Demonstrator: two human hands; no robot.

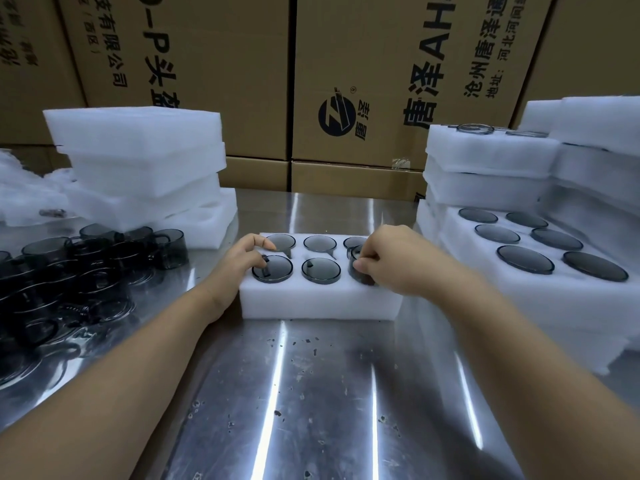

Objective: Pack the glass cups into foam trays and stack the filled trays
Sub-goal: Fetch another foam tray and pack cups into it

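Right hand [391, 261] pinches a tilted glass cup [358, 276], half-seated in the right front pocket of the foam tray [318, 303] at centre frame. Left hand [239, 268] curls on its left end, grip unclear. Pushed crooked, the cup could jam or chip.

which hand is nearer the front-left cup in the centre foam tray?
Left. The left hand sits at the left rim of the front-left cup, curled fingers touching it. The right hand is across the foam tray, gripping the front-right cup.
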